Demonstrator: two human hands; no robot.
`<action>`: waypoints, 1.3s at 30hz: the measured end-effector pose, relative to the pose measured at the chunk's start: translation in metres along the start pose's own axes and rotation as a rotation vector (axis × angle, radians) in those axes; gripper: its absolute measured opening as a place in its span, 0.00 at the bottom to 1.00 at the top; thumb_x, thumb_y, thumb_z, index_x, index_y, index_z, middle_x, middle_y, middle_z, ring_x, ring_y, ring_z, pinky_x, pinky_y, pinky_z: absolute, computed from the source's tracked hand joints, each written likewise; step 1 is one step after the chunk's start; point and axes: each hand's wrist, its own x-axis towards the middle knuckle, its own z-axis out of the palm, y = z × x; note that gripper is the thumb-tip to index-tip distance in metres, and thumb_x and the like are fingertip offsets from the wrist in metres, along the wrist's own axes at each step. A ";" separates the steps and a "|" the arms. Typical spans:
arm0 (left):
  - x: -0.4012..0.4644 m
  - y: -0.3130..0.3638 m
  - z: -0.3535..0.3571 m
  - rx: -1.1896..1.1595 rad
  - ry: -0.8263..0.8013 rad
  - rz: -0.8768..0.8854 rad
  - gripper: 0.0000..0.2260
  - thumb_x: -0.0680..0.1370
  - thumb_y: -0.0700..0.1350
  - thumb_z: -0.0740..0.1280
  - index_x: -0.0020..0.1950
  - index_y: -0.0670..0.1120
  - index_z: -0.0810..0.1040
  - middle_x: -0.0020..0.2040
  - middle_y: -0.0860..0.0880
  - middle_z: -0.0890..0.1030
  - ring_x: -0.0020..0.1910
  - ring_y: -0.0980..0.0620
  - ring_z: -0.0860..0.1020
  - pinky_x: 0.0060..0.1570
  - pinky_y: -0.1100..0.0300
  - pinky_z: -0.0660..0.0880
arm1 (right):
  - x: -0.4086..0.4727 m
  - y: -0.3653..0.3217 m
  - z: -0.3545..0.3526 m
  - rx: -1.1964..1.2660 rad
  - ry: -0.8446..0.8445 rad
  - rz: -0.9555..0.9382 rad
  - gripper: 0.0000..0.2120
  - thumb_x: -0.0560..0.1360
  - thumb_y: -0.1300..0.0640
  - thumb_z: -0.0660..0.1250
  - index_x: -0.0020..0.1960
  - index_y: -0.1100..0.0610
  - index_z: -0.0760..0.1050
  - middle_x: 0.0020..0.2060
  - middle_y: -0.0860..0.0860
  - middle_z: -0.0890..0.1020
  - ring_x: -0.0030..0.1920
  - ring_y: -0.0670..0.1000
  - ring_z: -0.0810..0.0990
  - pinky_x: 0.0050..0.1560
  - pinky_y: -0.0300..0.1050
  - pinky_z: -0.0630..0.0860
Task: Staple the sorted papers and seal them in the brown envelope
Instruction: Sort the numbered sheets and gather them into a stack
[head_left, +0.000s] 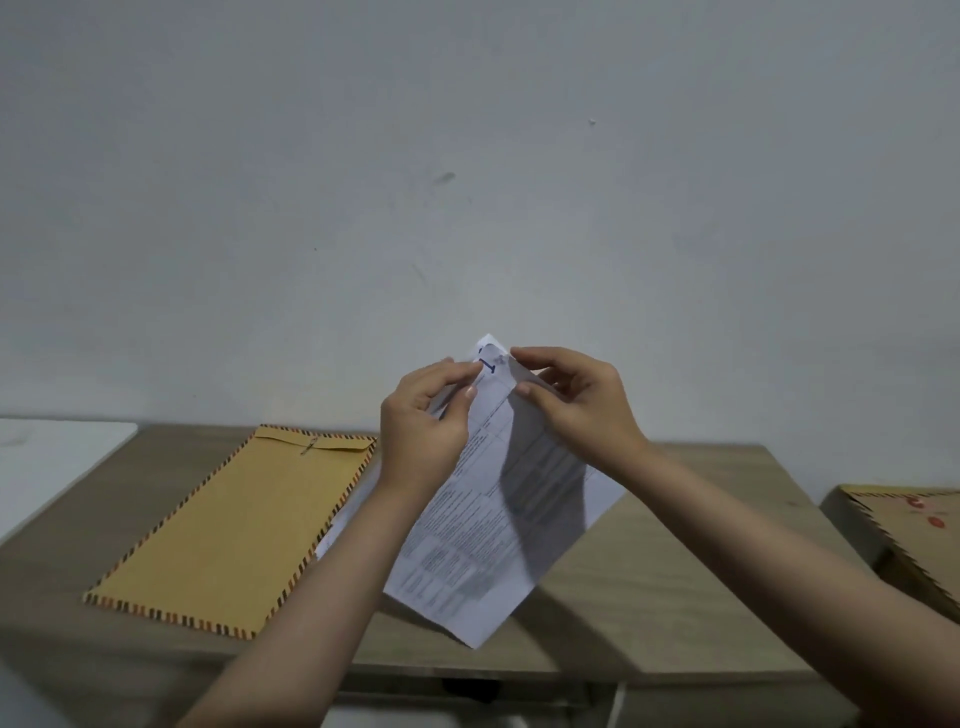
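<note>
The papers (498, 514) are white printed sheets carrying dense tables of small text, illegible at this range, with a dark blue mark near the top corner. They are held in the air above the desk (649, 561), tilted so that one corner points up toward 12 o'clock and the opposite corner hangs down toward 6 o'clock over the desk's near edge. A shadow from the hands falls across the upper sheet. The left hand (423, 415) grips the stack at its top corner from the 9 o'clock side, thumb and forefinger pinching the paper's edge, remaining fingers curled behind. The right hand (582, 400) meets it from the 3 o'clock side, thumb and forefinger likewise pinching the same corner, which is bent slightly between them. Both forearms rise from the lower frame, bare, converging on the corner. Whether a staple is present at that corner cannot be told. The envelope (228, 525) lies flat on the desk at 9 o'clock from the papers, brown paper, long and rectangular, bordered all round with short dark and orange stripes, its flap folded down at the far end with a small metal clasp on it. A further white sheet (337, 525) shows just beside the envelope's right edge, partly hidden by the left forearm. The desk has a pale wood-grain surface, matte. At 3 o'clock, at the frame's edge, sits a brown box (883, 530) with a striped border and red marks. The wall (467, 182) behind is plain, grey-white and lightly scuffed.
</note>
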 end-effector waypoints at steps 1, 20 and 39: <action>-0.001 0.001 0.002 -0.012 0.008 -0.013 0.12 0.73 0.33 0.70 0.51 0.49 0.83 0.51 0.52 0.83 0.58 0.58 0.78 0.59 0.68 0.73 | -0.001 0.001 -0.001 -0.002 0.011 -0.002 0.16 0.70 0.67 0.71 0.53 0.50 0.79 0.46 0.41 0.82 0.40 0.44 0.80 0.45 0.34 0.76; 0.001 0.001 0.001 0.016 0.047 0.135 0.11 0.73 0.30 0.68 0.50 0.42 0.84 0.48 0.50 0.84 0.50 0.57 0.82 0.53 0.63 0.77 | -0.002 0.003 0.006 0.081 0.128 0.019 0.12 0.71 0.65 0.70 0.48 0.50 0.81 0.43 0.43 0.84 0.36 0.43 0.78 0.41 0.33 0.74; 0.002 -0.006 -0.004 0.110 0.007 0.309 0.12 0.75 0.31 0.66 0.55 0.40 0.82 0.50 0.49 0.81 0.50 0.52 0.80 0.48 0.60 0.78 | -0.002 -0.001 0.003 0.066 0.098 -0.031 0.14 0.70 0.66 0.71 0.47 0.47 0.81 0.39 0.38 0.84 0.37 0.44 0.79 0.43 0.34 0.75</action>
